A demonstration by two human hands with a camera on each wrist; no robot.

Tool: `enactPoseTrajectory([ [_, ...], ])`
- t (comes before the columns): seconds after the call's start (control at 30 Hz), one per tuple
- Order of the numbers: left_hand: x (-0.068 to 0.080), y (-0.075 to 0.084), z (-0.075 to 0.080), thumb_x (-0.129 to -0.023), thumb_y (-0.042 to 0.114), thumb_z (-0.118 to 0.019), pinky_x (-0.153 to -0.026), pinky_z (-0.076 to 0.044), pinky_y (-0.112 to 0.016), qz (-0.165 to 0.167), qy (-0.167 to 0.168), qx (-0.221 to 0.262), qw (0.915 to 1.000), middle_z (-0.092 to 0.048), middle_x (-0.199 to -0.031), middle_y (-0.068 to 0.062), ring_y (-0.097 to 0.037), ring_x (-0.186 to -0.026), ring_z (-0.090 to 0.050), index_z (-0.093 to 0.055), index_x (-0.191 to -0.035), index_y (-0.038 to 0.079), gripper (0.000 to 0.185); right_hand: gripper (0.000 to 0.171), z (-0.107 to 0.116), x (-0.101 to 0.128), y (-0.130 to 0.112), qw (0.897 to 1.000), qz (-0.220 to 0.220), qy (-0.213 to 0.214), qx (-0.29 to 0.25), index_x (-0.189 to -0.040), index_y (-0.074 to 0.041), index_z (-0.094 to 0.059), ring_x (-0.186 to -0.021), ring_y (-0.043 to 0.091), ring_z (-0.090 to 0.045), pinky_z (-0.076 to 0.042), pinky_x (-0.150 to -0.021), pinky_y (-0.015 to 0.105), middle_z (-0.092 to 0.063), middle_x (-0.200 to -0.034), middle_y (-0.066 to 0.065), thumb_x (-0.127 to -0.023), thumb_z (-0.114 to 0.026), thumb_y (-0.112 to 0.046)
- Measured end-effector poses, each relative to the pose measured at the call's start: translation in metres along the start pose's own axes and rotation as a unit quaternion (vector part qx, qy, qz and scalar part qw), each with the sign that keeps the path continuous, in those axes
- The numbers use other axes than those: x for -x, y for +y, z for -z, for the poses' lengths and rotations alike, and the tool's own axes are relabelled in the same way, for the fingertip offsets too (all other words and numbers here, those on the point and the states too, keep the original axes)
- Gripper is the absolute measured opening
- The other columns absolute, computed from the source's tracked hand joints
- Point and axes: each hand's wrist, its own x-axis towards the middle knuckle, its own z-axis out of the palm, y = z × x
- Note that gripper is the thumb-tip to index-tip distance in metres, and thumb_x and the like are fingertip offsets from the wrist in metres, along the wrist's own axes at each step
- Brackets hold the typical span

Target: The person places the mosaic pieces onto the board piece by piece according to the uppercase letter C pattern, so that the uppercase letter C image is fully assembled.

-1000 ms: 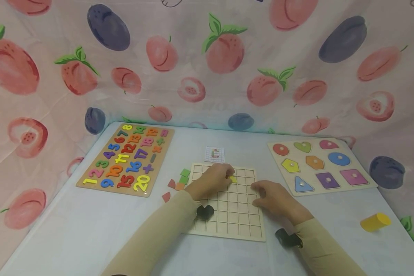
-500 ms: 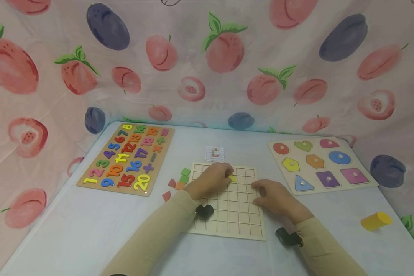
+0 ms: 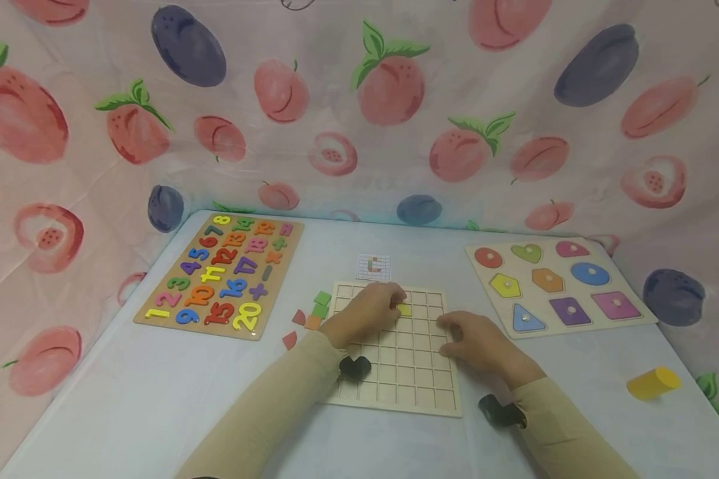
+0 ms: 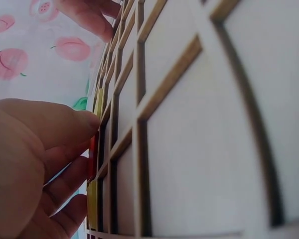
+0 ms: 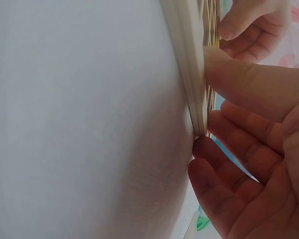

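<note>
A pale wooden grid board (image 3: 416, 372) lies mid-table. At its upper part is my left hand (image 3: 365, 313), its thumb at a yellow tile (image 3: 404, 310) set in a cell. In the left wrist view a red piece (image 4: 92, 157) and another yellow piece (image 4: 92, 204) show by the bent fingers of that hand; the index fingertip is partly hidden. My right hand (image 3: 476, 342) rests at the board's right edge. In the right wrist view its thumb (image 5: 239, 79) touches the top face, and its loosely bent fingers lie along the edge.
Left of the board lie green tiles (image 3: 320, 305), an orange tile (image 3: 313, 322) and red quarter-round pieces (image 3: 290, 340). A pattern card (image 3: 373, 267) is behind it. A number puzzle (image 3: 218, 279) stands left, a shape puzzle (image 3: 557, 286) right, a yellow cylinder (image 3: 653, 384) front right.
The yellow tile, slightly askew a second ago, now lies flatter in its cell. Both hands have hardly moved.
</note>
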Motion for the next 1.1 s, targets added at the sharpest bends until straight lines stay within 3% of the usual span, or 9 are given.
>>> enactPoseTrajectory([
  [0.23,0.004,-0.002,0.002,-0.093,0.012,-0.065,-0.089,-0.049,-0.028,0.004,0.005,-0.001,1.0,-0.065,-0.106,0.0,-0.013,-0.095,-0.057,-0.065,-0.128,0.006,0.036,0.055,-0.001,0.0,0.001,1.0,0.003,0.002,-0.002,-0.133,-0.001,-0.061,-0.132,0.04,-0.046,-0.036,-0.109,0.055,-0.057,-0.138,0.018,-0.083,-0.079,-0.014],
  [0.5,0.023,-0.006,0.016,-0.092,0.014,-0.066,-0.103,-0.045,-0.038,0.047,0.014,0.013,0.9987,-0.065,-0.127,-0.006,-0.022,-0.12,-0.057,-0.064,-0.129,0.006,0.038,0.055,-0.001,0.001,0.0,1.0,0.0,-0.001,-0.007,-0.134,-0.001,-0.06,-0.134,0.041,-0.044,-0.035,-0.11,0.055,-0.056,-0.14,0.019,-0.083,-0.079,-0.013],
  [0.67,0.036,-0.017,0.026,-0.092,0.013,-0.066,-0.104,-0.044,-0.041,0.069,0.021,0.014,0.9973,-0.065,-0.128,-0.01,-0.028,-0.124,-0.057,-0.063,-0.13,0.005,0.04,0.055,-0.001,0.001,0.0,1.0,0.0,0.0,-0.005,-0.134,-0.001,-0.06,-0.133,0.041,-0.045,-0.036,-0.109,0.055,-0.057,-0.139,0.018,-0.083,-0.079,-0.013],
  [0.87,0.049,-0.033,0.04,-0.092,0.013,-0.067,-0.105,-0.043,-0.043,0.066,0.04,-0.008,0.997,-0.066,-0.126,-0.011,-0.03,-0.125,-0.055,-0.065,-0.127,0.003,0.037,0.055,-0.001,0.0,0.001,1.0,-0.002,-0.001,-0.002,-0.133,-0.002,-0.061,-0.134,0.04,-0.045,-0.035,-0.109,0.055,-0.057,-0.139,0.018,-0.083,-0.079,-0.013],
  [1.1,0.064,-0.049,0.055,-0.093,0.017,-0.069,-0.108,-0.04,-0.046,0.128,0.042,-0.005,0.9909,-0.063,-0.131,-0.009,-0.029,-0.128,-0.052,-0.063,-0.131,0.007,0.04,0.055,-0.002,0.0,0.001,1.0,-0.003,0.0,0.0,-0.134,-0.003,-0.06,-0.134,0.04,-0.045,-0.036,-0.109,0.055,-0.057,-0.139,0.017,-0.084,-0.079,-0.014],
])
